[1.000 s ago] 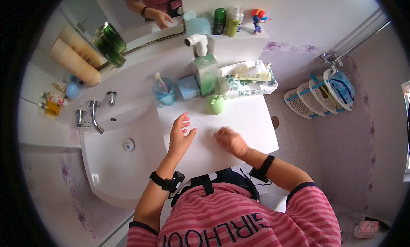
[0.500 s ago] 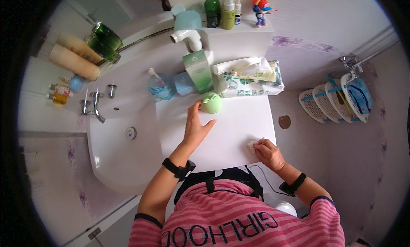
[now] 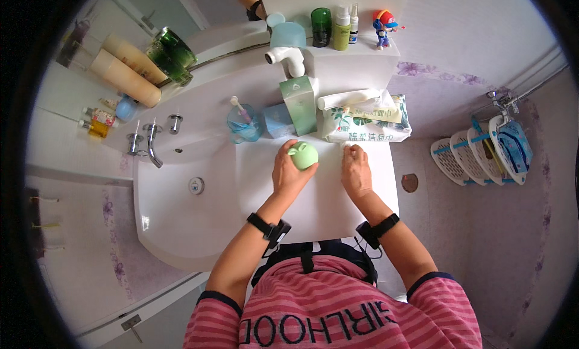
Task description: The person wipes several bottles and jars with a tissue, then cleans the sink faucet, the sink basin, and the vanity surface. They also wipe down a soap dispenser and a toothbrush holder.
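Observation:
My left hand is wrapped round the side of a small, round, light green container with two little ear-like bumps on it. It is at the back of the white countertop. To the right, my right hand is closed, fingertips down on the counter, over a crumpled white tissue of which only a bit shows. Just beyond that hand lies a soft pack of face tissues with a leaf print.
Behind my left hand stand a green box, a blue box and a blue cup with a toothbrush. At the left is the washbasin with its tap. A white tiered rack hangs at the right.
My left hand has gone from touching the green container's side to gripping it. My right hand has moved up and left with the tissue, from the counter's near right edge to its back.

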Action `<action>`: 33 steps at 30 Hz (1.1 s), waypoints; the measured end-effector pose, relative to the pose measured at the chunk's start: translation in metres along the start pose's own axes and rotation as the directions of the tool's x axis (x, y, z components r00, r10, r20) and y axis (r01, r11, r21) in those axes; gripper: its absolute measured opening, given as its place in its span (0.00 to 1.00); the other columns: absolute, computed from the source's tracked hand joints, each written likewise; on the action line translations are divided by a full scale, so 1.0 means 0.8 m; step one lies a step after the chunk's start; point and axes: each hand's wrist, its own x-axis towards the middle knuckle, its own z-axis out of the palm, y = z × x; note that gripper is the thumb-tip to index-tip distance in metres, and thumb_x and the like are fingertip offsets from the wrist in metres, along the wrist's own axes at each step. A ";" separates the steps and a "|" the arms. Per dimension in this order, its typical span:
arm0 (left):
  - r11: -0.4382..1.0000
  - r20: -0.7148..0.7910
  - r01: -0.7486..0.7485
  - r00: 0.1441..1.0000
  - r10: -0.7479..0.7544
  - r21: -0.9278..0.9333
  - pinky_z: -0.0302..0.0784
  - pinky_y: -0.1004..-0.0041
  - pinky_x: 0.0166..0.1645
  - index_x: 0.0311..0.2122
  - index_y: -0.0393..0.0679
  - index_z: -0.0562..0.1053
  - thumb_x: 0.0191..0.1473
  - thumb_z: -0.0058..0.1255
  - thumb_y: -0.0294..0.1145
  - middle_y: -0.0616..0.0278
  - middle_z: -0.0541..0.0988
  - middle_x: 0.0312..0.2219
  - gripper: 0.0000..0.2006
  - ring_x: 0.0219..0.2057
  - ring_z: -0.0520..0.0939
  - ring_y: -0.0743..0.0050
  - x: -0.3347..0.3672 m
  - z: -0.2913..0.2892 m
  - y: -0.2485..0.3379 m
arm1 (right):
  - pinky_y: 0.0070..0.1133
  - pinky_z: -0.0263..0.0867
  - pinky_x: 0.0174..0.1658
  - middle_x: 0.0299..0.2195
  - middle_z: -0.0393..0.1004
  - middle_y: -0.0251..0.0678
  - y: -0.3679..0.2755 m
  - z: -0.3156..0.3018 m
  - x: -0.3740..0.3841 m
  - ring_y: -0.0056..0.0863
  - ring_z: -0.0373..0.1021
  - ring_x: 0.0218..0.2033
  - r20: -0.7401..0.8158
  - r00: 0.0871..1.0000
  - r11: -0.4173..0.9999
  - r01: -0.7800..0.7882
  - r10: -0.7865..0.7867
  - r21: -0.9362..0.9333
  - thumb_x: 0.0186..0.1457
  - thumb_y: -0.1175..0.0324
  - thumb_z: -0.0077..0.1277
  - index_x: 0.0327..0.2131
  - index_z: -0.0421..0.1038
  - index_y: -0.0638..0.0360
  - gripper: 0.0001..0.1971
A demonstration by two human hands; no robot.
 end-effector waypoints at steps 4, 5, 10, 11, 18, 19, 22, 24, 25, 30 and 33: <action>0.994 -0.041 -0.026 0.999 0.021 -0.106 0.70 0.66 0.47 0.47 0.43 0.63 0.33 0.64 0.36 0.55 0.72 0.41 0.33 0.42 0.74 0.57 -0.030 -0.065 -0.032 | 0.28 0.64 0.44 0.43 0.59 0.47 -0.051 0.022 0.011 0.43 0.61 0.40 0.171 0.983 0.996 -0.071 0.062 0.048 0.45 0.79 0.43 0.44 0.62 0.71 0.19; 0.987 -0.065 -0.017 0.998 0.006 -0.162 0.70 0.67 0.47 0.47 0.42 0.63 0.33 0.64 0.36 0.56 0.72 0.41 0.32 0.42 0.74 0.59 -0.036 -0.079 -0.036 | 0.29 0.64 0.45 0.43 0.59 0.47 -0.058 0.031 0.013 0.43 0.60 0.41 0.159 0.987 0.999 -0.037 0.033 0.022 0.43 0.79 0.43 0.44 0.62 0.71 0.19; 0.981 -0.137 -0.022 0.991 -0.005 -0.194 0.69 0.68 0.47 0.47 0.41 0.63 0.34 0.64 0.33 0.56 0.71 0.41 0.32 0.42 0.74 0.62 -0.047 -0.135 -0.048 | 0.30 0.64 0.44 0.42 0.61 0.46 -0.122 0.075 0.030 0.42 0.61 0.40 0.128 0.988 0.997 0.083 -0.081 -0.008 0.44 0.78 0.43 0.43 0.64 0.70 0.18; 0.986 -0.142 -0.040 0.990 0.016 -0.161 0.69 0.68 0.47 0.47 0.41 0.63 0.35 0.64 0.33 0.56 0.71 0.40 0.31 0.42 0.74 0.62 -0.044 -0.143 -0.041 | 0.30 0.64 0.43 0.42 0.62 0.45 -0.132 0.088 0.029 0.41 0.61 0.40 0.162 0.975 0.986 0.137 -0.151 0.096 0.45 0.78 0.43 0.42 0.64 0.69 0.17; 0.978 -0.174 -0.092 0.983 0.058 -0.190 0.70 0.67 0.46 0.47 0.41 0.63 0.34 0.65 0.34 0.56 0.71 0.41 0.32 0.41 0.74 0.61 -0.036 -0.177 -0.062 | 0.30 0.64 0.43 0.43 0.65 0.40 -0.182 0.072 -0.056 0.39 0.64 0.42 0.262 0.780 0.816 0.494 -0.568 0.299 0.48 0.74 0.40 0.44 0.68 0.61 0.17; 0.978 -0.183 -0.130 0.978 0.100 -0.161 0.70 0.68 0.46 0.47 0.41 0.63 0.34 0.66 0.35 0.56 0.71 0.41 0.33 0.42 0.74 0.62 -0.036 -0.178 -0.069 | 0.30 0.63 0.44 0.44 0.66 0.39 -0.161 0.060 -0.066 0.38 0.64 0.43 0.209 0.716 0.734 0.583 -0.667 0.348 0.49 0.73 0.40 0.44 0.68 0.59 0.17; 0.951 -0.079 -0.056 0.996 0.033 -0.303 0.70 0.70 0.47 0.48 0.41 0.63 0.36 0.65 0.35 0.56 0.71 0.42 0.32 0.43 0.74 0.64 -0.038 -0.176 -0.078 | 0.31 0.59 0.47 0.40 0.69 0.43 -0.029 0.027 -0.041 0.41 0.64 0.43 0.240 0.971 0.943 -0.088 0.009 0.320 0.51 0.72 0.37 0.43 0.68 0.61 0.16; 0.922 -0.009 0.001 1.000 -0.004 -0.388 0.70 0.71 0.48 0.50 0.40 0.62 0.38 0.65 0.35 0.56 0.71 0.43 0.33 0.43 0.74 0.67 -0.041 -0.169 -0.063 | 0.31 0.61 0.44 0.37 0.69 0.45 0.034 -0.010 -0.031 0.39 0.65 0.38 0.052 0.976 0.966 -0.216 0.210 0.142 0.54 0.71 0.37 0.40 0.68 0.65 0.13; 0.872 0.068 0.051 0.997 -0.020 -0.487 0.70 0.72 0.48 0.51 0.39 0.61 0.39 0.64 0.34 0.56 0.70 0.44 0.34 0.44 0.74 0.68 -0.042 -0.167 -0.062 | 0.30 0.62 0.42 0.36 0.69 0.46 0.039 -0.029 -0.030 0.37 0.64 0.37 -0.030 0.957 0.943 -0.279 0.289 0.182 0.55 0.71 0.38 0.38 0.67 0.65 0.11; 0.721 0.274 0.136 0.959 0.078 -0.680 0.69 0.71 0.49 0.58 0.39 0.52 0.39 0.65 0.34 0.56 0.69 0.44 0.43 0.45 0.73 0.69 -0.035 -0.144 -0.032 | 0.30 0.62 0.47 0.37 0.67 0.42 -0.027 0.025 -0.109 0.37 0.64 0.41 0.007 0.911 0.911 0.413 -0.413 0.012 0.45 0.79 0.45 0.45 0.65 0.63 0.19; 0.727 0.292 0.093 0.944 0.152 -0.680 0.67 0.70 0.51 0.60 0.41 0.46 0.38 0.65 0.33 0.55 0.68 0.44 0.48 0.45 0.72 0.69 -0.035 -0.140 -0.024 | 0.27 0.65 0.43 0.40 0.67 0.43 -0.092 -0.014 -0.098 0.39 0.66 0.40 0.172 0.912 0.885 0.292 -0.372 0.364 0.44 0.79 0.48 0.42 0.70 0.62 0.17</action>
